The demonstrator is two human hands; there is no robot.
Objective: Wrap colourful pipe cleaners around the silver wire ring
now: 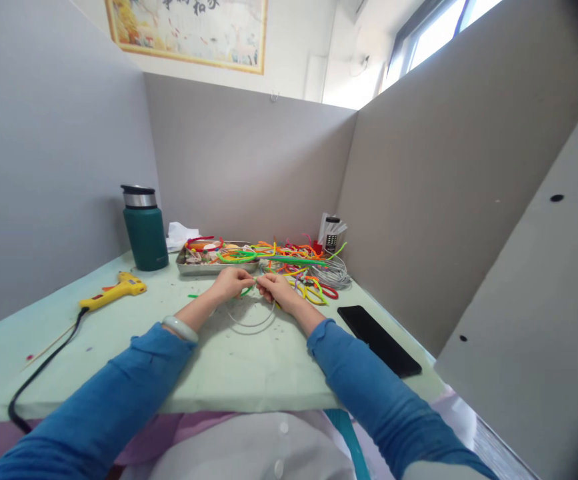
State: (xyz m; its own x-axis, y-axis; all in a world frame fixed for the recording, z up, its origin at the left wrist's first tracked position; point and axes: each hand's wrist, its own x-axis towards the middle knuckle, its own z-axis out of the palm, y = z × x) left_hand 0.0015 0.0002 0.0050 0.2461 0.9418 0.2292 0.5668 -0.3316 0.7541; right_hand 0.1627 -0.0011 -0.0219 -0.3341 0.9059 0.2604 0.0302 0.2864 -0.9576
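Note:
My left hand (233, 284) and my right hand (276, 291) meet over the middle of the table, fingertips almost touching, both closed in a pinch. A thin grey wire ring (251, 325) hangs below them, its upper part hidden by the fingers; my right hand grips it. A green pipe cleaner (247, 291) shows at my left fingertips, and a green end also pokes out left of that wrist. Just behind the hands lie a heap of coloured pipe cleaners (293, 255) and a metal tray (213, 269) holding small craft pieces.
At left are a yellow glue gun (116, 291) with a black cord, a thin stick (51, 345) and a green bottle (145, 230). A coil of grey wire (333, 275) and a black-lidded jar (331, 235) are at right, with a black phone (379, 340) nearer. Grey partitions (249, 153) enclose the table.

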